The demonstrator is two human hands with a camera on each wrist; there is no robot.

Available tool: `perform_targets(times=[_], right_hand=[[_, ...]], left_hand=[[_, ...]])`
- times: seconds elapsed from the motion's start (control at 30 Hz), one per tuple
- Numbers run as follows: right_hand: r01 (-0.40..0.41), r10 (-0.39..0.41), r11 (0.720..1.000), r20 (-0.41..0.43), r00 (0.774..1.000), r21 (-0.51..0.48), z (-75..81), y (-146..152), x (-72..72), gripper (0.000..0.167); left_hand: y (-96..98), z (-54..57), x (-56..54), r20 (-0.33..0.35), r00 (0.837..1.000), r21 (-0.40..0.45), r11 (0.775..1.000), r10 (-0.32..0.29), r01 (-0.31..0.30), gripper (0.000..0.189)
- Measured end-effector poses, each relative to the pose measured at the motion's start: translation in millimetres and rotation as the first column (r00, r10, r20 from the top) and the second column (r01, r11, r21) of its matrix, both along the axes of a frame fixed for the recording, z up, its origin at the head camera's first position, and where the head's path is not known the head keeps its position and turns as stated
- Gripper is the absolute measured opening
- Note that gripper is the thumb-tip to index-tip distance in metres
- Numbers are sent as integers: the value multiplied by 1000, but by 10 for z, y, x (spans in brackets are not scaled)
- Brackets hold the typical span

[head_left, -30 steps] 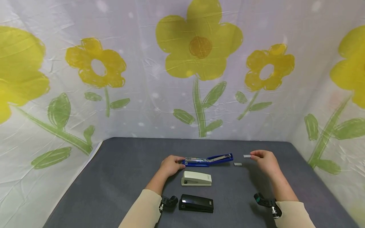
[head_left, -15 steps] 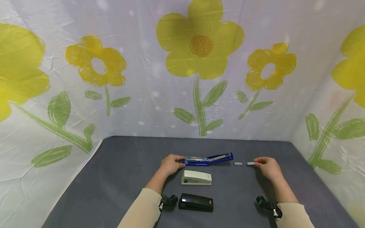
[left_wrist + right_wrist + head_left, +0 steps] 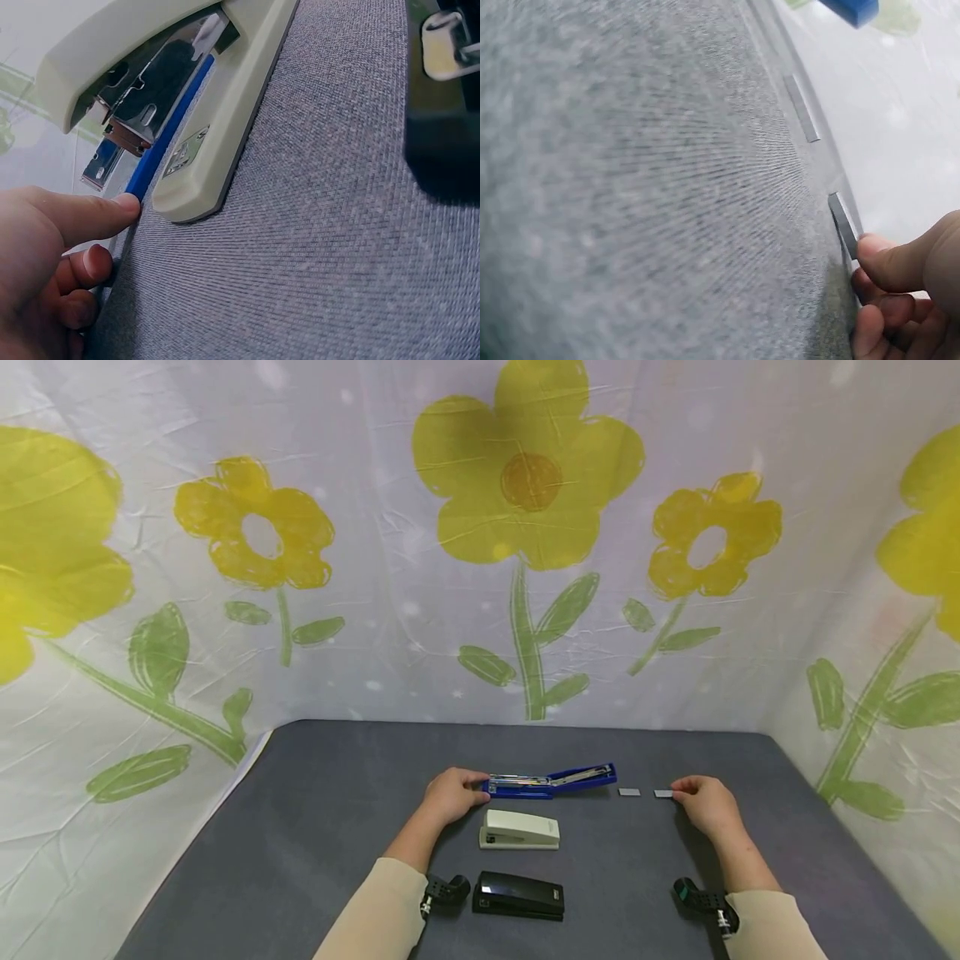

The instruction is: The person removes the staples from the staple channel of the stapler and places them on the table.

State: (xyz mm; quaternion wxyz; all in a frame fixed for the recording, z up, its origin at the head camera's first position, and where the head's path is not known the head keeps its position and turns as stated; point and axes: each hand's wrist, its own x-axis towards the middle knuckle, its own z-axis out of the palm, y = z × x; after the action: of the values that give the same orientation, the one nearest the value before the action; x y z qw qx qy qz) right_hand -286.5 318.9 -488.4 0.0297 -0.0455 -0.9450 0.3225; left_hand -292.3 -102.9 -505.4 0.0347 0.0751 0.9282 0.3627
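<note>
A blue stapler (image 3: 519, 792) lies on the dark table, its top arm swung back to the right so that the metal channel shows. With thumb and fingers, my left hand (image 3: 448, 796) grips its left end. In the left wrist view, the thumb presses the edge of that blue base (image 3: 154, 157), which is partly hidden behind a cream stapler. My right hand (image 3: 708, 804) pinches one end of a short strip of staples (image 3: 843, 223) between thumb and finger, close over the tabletop. A second staple strip (image 3: 629, 792) rests between it and the raised arm's tip.
In front of the blue stapler sits the cream stapler (image 3: 519, 830), with a black stapler (image 3: 518, 895) nearer my body. A flower-printed curtain (image 3: 390, 635) hangs behind the grey-covered table (image 3: 337, 852). Both wrists wear black camera mounts.
My right hand has brought its staple strip nearer to me and slightly right, into line with the other strip. The left hand and the blue stapler stay put.
</note>
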Motion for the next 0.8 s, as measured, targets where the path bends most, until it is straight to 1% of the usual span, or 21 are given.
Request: perform_targets(times=[0.17,0.3,0.4,0.5,0.57,0.67,0.73,0.8], right_hand=[[-2,2,1000,-6,1000,24,-13,-10,0,19],[-6,7,999,-11,1000,38,4,-26,20,21],[-13,13,999,-13,1000,44,61,-38,65,28],[-24,24,1000,-11,1000,21,171,-91,128,37],[-37,37,999,-8,999,-16,272,-154,169,43],[-74,72,995,-27,997,-66,457,-285,228,46],[-101,97,991,-47,994,-85,584,-394,261,46],[-133,127,986,-71,989,-97,692,-505,293,44]], left_hand=[[-1,10,5,0,1000,-3,1000,-1,1,36],[7,-6,12,3,1000,-13,1000,-5,5,38],[28,-20,14,-1,1000,-24,1000,-12,12,41],[32,-41,22,-10,1000,-14,1000,-16,16,46],[15,-61,38,-22,999,17,1000,-23,23,52],[-41,-94,79,-33,999,106,994,-35,38,60],[-93,-108,114,-44,998,186,981,-54,61,61],[-136,-103,156,-50,996,239,968,-67,77,57]])
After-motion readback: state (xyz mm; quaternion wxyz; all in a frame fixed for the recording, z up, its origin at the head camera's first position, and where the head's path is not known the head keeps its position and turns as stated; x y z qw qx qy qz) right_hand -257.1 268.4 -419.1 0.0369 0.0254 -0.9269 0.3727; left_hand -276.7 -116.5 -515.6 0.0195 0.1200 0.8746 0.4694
